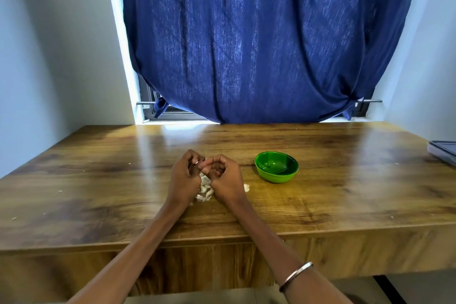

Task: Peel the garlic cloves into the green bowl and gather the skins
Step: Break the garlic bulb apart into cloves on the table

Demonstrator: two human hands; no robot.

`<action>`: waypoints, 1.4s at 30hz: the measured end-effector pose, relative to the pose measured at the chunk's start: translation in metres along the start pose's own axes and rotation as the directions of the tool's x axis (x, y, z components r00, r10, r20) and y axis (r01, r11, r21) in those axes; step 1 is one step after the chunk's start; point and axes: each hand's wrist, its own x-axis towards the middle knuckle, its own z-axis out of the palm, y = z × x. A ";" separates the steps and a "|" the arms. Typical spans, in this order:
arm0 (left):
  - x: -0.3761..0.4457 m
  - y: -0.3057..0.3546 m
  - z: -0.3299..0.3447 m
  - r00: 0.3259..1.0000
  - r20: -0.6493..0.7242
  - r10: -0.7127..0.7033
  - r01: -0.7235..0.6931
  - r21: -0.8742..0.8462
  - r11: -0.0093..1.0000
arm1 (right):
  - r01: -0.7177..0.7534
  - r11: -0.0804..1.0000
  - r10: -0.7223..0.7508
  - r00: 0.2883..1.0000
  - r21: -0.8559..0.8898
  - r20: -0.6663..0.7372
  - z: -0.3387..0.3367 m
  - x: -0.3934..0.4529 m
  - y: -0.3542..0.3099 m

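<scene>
My left hand [183,176] and my right hand [223,176] meet over the middle of the wooden table [98,180], fingers curled toward each other around a small garlic clove [196,162] that barely shows between the fingertips. Under and between the hands lies a pile of white garlic cloves and skins [204,190]. One more white piece [246,188] lies just right of my right hand. The green bowl [276,167] stands to the right of the hands, apart from them; what it holds is hard to make out.
A dark blue curtain [259,44] hangs over the window behind the table. A grey flat object [444,153] sits at the table's right edge. Small skin flecks [60,190] dot the left of the tabletop.
</scene>
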 end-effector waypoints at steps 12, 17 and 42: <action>-0.008 0.017 0.017 0.980 -0.167 0.104 -0.084 0.125 0.989 | 0.024 0.999 -0.026 0.999 -0.046 -0.047 0.001 0.000 0.002; -0.007 0.015 0.012 0.979 -0.171 0.107 -0.084 0.140 0.987 | 0.016 1.000 -0.018 0.997 -0.027 -0.080 -0.002 -0.001 0.005; -0.008 0.014 -0.004 0.987 -0.144 -0.070 0.064 -0.049 0.997 | -0.067 0.990 0.076 0.995 0.127 -0.067 -0.005 -0.004 -0.001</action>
